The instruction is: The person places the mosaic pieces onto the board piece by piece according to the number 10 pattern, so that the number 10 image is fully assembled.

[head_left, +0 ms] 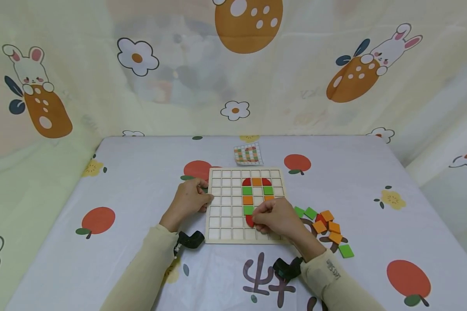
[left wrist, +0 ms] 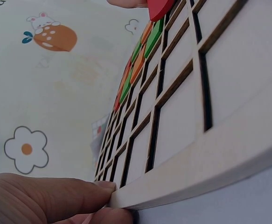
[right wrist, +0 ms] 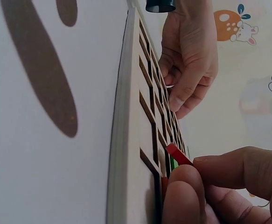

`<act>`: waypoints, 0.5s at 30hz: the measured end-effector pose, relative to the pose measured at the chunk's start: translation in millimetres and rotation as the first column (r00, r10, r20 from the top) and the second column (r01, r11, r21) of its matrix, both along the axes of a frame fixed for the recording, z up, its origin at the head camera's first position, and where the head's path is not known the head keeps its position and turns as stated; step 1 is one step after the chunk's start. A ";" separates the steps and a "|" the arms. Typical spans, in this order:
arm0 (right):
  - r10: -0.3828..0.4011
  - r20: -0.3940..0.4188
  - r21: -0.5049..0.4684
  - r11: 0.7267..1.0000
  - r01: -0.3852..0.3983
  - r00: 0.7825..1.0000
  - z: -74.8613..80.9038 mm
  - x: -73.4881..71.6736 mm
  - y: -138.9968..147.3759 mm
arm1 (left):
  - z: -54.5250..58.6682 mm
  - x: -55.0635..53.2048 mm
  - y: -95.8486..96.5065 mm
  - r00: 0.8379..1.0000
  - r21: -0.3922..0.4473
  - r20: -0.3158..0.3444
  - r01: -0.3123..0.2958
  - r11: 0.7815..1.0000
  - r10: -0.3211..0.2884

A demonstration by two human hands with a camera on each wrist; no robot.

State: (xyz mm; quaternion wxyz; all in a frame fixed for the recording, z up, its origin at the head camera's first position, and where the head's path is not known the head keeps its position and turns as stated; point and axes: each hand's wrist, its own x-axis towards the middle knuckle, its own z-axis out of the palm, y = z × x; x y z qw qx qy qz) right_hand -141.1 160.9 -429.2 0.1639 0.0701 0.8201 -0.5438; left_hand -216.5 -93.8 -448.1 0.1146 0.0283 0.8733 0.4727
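Note:
A pale wooden grid board point(head_left: 225, 241) lies on the table. My left hand point(head_left: 188, 196) pinches its left edge, with the thumb point(left wrist: 70, 193) on the rim and a finger lower down. Between thumb and fingers, my right hand point(head_left: 276, 218) holds a red tile with a rounded side point(right wrist: 178, 154), tilted over the board's lower middle. Set in the grid are a top row of red, orange point(head_left: 256, 182) and red tiles. Below it stand two columns: green, orange and green point(head_left: 248, 210) on the left, green point(head_left: 268, 190) and orange on the right, partly hidden by my right hand.
Loose green, orange and red tiles point(head_left: 334, 227) lie scattered to the right of the board, beside my right forearm. A printed pattern card point(head_left: 249, 154) rests behind the board's far edge. The table has a patterned cloth point(head_left: 140, 172), and a printed curtain point(head_left: 187, 86) hangs behind.

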 end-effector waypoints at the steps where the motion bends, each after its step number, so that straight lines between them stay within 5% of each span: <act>1: 0.002 0.000 0.004 1.000 -0.002 1.000 0.3 0.1 -0.5 | -0.1 0.0 -0.1 1.000 0.000 -0.001 0.000 1.000 0.000; 15: -0.019 0.022 0.054 0.998 0.018 1.000 -3.1 0.7 -5.2 | 0.1 0.0 0.3 1.000 -0.008 -0.002 -0.002 1.000 0.002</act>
